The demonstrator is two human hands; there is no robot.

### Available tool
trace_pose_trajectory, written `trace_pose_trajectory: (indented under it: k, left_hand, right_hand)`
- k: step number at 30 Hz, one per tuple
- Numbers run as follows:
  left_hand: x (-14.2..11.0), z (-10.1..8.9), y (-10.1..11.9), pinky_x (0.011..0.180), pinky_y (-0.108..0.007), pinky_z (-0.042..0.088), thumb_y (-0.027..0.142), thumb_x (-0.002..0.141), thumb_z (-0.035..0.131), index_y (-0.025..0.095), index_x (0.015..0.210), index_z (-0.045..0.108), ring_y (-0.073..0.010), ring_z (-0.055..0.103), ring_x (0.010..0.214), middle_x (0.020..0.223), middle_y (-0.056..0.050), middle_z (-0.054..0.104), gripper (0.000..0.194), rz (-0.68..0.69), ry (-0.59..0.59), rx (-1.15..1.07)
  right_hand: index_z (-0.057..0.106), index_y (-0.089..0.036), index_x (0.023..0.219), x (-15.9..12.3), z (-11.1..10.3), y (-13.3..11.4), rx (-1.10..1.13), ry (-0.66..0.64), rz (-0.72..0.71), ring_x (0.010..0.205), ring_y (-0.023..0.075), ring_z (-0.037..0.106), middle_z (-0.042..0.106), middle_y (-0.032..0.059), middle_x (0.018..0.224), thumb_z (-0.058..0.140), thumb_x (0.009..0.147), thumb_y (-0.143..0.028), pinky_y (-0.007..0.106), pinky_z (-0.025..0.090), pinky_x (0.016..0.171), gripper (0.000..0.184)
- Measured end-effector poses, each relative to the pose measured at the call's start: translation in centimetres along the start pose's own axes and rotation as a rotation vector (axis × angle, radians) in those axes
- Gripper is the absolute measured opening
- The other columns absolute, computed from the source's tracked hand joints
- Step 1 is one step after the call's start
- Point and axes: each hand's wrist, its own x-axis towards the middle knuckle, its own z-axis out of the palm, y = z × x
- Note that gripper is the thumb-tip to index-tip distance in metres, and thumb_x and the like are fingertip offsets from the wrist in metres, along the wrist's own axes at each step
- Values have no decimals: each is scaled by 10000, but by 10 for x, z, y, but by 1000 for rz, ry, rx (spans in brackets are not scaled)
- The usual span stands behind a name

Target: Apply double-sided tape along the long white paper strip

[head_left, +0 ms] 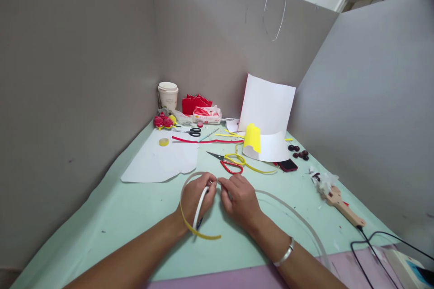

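My left hand (200,196) is closed at the middle of the table, its fingertips pinched together. From it a narrow yellow paper strip (203,235) loops around the wrist, pale on its other face. A white, slightly curved, rod-like piece (200,210) with a dark part at its lower end also shows against this hand; its kind is unclear. My right hand (239,196) pinches at nearly the same spot, fingertips almost touching the left ones. A long pale strip (298,216) arcs from behind it towards the front edge. What lies between the fingertips is too small to make out.
Beyond the hands lie red-and-yellow-handled scissors (228,160), a long red strip (206,140), a yellow paper roll (252,138), white paper (159,158), yellow tape (163,142) and black scissors (191,132). At right are a phone (288,165) and a corded wooden-coloured tool (346,205).
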Motion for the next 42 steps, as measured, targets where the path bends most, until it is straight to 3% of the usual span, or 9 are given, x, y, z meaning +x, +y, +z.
trace_pose_trajectory:
  k: [6, 12, 21, 26, 28, 31, 35, 40, 42]
  left_hand:
    - [-2, 0, -3, 635, -283, 365, 247, 872, 429, 221, 803, 546, -179, 567, 661, 713, -11, 621, 139, 113, -6, 112]
    - [-1, -2, -1, 602, -276, 334, 197, 829, 433, 220, 746, 520, -163, 504, 612, 647, 12, 552, 122, 85, 0, 26]
    - [1, 1, -2, 550, -240, 334, 186, 758, 460, 214, 698, 513, -128, 462, 555, 594, 40, 508, 85, 14, -3, -125]
    - [3, 4, -5, 486, -227, 328, 372, 830, 502, 197, 712, 538, -108, 406, 494, 551, 51, 476, 214, -153, -95, -551]
    - [6, 4, -5, 469, -230, 307, 442, 814, 552, 190, 738, 568, -98, 375, 463, 527, 58, 460, 264, -230, -116, -676]
    - [10, 3, -6, 459, -242, 289, 455, 757, 621, 184, 727, 606, -95, 361, 449, 529, 46, 484, 273, -275, -93, -752]
    - [16, -1, -8, 456, -259, 265, 388, 660, 693, 193, 508, 523, -95, 341, 431, 446, 51, 421, 300, -301, -16, -745]
    - [23, -10, -15, 434, -257, 238, 388, 671, 676, 199, 508, 505, -87, 317, 388, 405, 66, 395, 302, -375, 89, -729]
    - [27, -13, -19, 437, -252, 249, 424, 693, 656, 201, 507, 488, -89, 334, 392, 403, 67, 392, 336, -387, 136, -733]
  right_hand:
    - [659, -152, 985, 1, -3, -4, -60, -21, -66, 713, 209, 477, 563, 55, 703, 472, 837, -114, 327, 391, 664, 242]
    - [668, -153, 988, 0, 1, -3, 5, 8, -35, 707, 206, 490, 580, 54, 695, 476, 836, -115, 324, 409, 665, 248]
    - [698, -185, 997, 0, 8, 9, 274, 38, 242, 807, 209, 599, 709, 66, 858, 498, 827, -135, 340, 481, 778, 267]
    - [704, -163, 984, 9, -1, 9, 483, -2, 586, 806, 209, 641, 720, 73, 893, 514, 852, -274, 318, 499, 737, 256]
    - [706, -154, 958, 13, -5, 7, 561, -49, 683, 760, 202, 647, 719, 63, 841, 512, 863, -344, 302, 496, 699, 288]
    - [700, -161, 994, 16, -11, 3, 637, -167, 680, 735, 193, 640, 711, 36, 756, 509, 866, -376, 290, 480, 702, 316]
    - [668, -171, 1105, 19, -16, 0, 652, -273, 668, 709, 178, 627, 717, 26, 776, 542, 828, -322, 266, 455, 670, 339]
    - [724, -160, 787, 27, -28, 9, 524, -457, 735, 599, 141, 540, 694, 27, 728, 532, 836, -372, 237, 376, 567, 290]
    - [710, -157, 751, 29, -34, 14, 558, -531, 739, 572, 121, 499, 682, 19, 713, 533, 838, -371, 224, 342, 537, 291]
